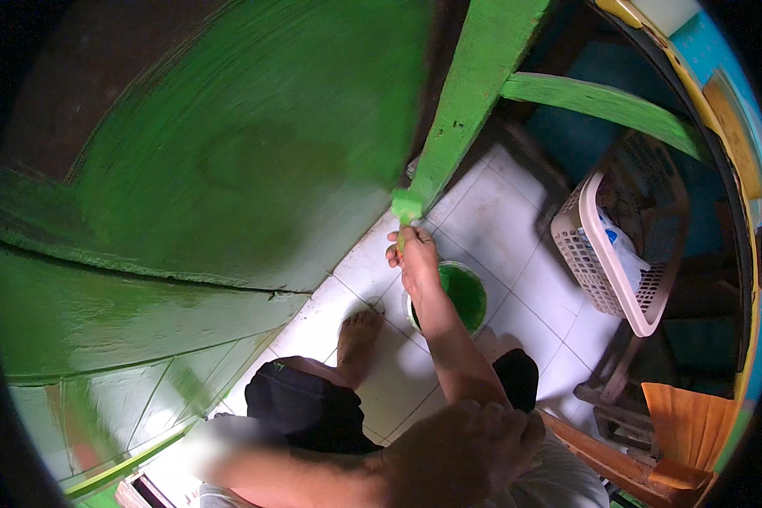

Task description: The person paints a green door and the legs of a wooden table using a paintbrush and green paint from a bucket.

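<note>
My right hand [416,256] is closed round the handle of a paintbrush [407,206]. Its bristles are thick with bright green paint and meet the foot of a green wooden post [457,118], beside a broad green-painted panel [296,161]. Under my right forearm stands an open bucket [466,296] of green paint, partly covered by the arm. Across my body lies my left forearm, and my left hand [474,449] rests by my right elbow with its fingers curled; whatever may be inside them is hidden.
White floor tiles [491,216] run between the panel and a pale plastic basket [601,254] with a bag in it. A green curved brace [601,97] joins the post. My bare foot [360,334] is near the panel's lower edge. Orange-brown wood [686,423] stands at lower right.
</note>
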The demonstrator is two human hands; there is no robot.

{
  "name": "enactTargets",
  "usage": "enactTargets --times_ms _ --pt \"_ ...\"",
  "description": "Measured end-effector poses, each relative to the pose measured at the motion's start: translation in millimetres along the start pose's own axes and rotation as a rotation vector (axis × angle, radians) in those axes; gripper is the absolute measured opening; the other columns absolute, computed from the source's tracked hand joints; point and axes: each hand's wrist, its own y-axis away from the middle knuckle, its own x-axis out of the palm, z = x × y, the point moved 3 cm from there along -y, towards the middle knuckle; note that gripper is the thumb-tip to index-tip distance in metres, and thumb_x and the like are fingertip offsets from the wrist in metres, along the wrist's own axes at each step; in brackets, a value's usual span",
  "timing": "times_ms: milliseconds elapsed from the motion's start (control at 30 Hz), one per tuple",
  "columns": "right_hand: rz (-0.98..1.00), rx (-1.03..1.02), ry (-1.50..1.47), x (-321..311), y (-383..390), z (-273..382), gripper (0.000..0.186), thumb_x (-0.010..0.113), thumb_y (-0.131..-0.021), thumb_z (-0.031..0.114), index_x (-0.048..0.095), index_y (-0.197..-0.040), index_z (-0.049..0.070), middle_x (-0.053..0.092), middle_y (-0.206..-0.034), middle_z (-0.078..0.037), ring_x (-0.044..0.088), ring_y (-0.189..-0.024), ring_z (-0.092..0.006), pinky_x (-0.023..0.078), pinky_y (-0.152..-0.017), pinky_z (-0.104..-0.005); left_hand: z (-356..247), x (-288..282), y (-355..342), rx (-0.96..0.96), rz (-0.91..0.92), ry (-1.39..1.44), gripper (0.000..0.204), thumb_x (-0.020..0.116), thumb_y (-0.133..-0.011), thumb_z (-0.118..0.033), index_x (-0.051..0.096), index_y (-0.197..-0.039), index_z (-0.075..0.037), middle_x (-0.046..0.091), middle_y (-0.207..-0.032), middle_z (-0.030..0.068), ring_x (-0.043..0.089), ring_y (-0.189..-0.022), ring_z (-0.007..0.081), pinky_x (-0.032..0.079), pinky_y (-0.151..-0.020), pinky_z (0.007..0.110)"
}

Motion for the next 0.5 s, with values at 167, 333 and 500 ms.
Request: enactTargets --times_ms 167,333,500 --pt "0.013 0.212 -0.129 -14.0 -33.7 -27.7 0.012 0.044 -0.093 0.002 0.045 -0.103 -0.004 0.060 -0.104 -0.019 0.068 -0.083 -0.0310 0.060 -0.070 -0.0376 -5.6 6.6 -3.0 0.034 -0.023 -0.031 0.018 0.056 -0.088 -0.015 0.053 -0.101 -0.003 0.053 -0.085 0.0073 0.057 -0.078 0.0212 0.046 -0.072 0.034" --pt "0.035 0.303 -0.329 -7.1 -84.7 -73.3 0.020 0.041 -0.084 -0.010 0.039 -0.103 -0.005 0.057 -0.110 -0.023 0.067 -0.093 -0.0386 0.063 -0.078 -0.0441 -3.4 7.7 -4.2 0.021 0.018 -0.036 0.016 0.054 -0.089 -0.014 0.054 -0.099 -0.003 0.053 -0.084 0.0077 0.057 -0.075 0.0216 0.046 -0.070 0.034" --pt "-0.073 0.336 -0.463 -12.5 -125.1 -91.2 0.024 0.040 -0.082 -0.013 0.038 -0.105 -0.004 0.056 -0.110 -0.022 0.067 -0.091 -0.0395 0.063 -0.076 -0.0462 0.6 5.1 -9.2 -0.102 0.048 0.160 0.013 0.053 -0.090 -0.012 0.054 -0.098 -0.002 0.054 -0.083 0.0088 0.058 -0.076 0.0215 0.049 -0.068 0.033"
